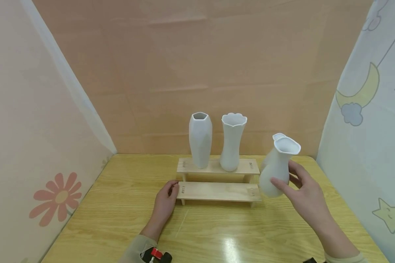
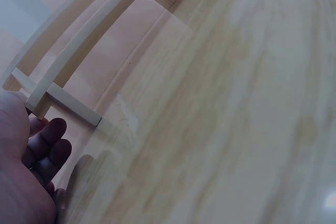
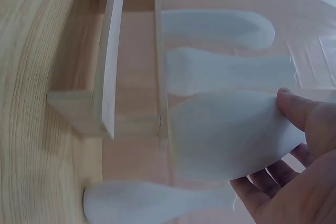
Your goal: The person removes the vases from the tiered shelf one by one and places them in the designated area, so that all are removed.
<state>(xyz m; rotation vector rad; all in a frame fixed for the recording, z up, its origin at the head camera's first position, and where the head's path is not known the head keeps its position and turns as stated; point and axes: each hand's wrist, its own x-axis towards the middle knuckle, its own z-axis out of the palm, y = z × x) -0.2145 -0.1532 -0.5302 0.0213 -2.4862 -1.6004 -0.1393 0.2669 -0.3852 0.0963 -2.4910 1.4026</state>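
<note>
Clock centred on wooden stand [image 1: 214, 190], head view. Right hand [image 1: 304, 199]: thumb and fingers grip flared vase [image 1: 275, 177], tilted, raised above table [image 1: 118, 208], 3 o'clock. Left hand [image 1: 166, 201]: pinches lower-step end, between 8 and 9 o'clock. Upper step: five-sided vase [image 1: 200, 142], 11 o'clock; scalloped vase [image 1: 231, 146], 1 o'clock. Mouths face up; depths hidden. Fourth vase [image 3: 142, 203]: on table, partly hidden behind flared vase.

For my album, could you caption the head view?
Right fingers hold a white vase near a wooden stand bearing two more vases; left fingers touch its lower shelf.
</note>
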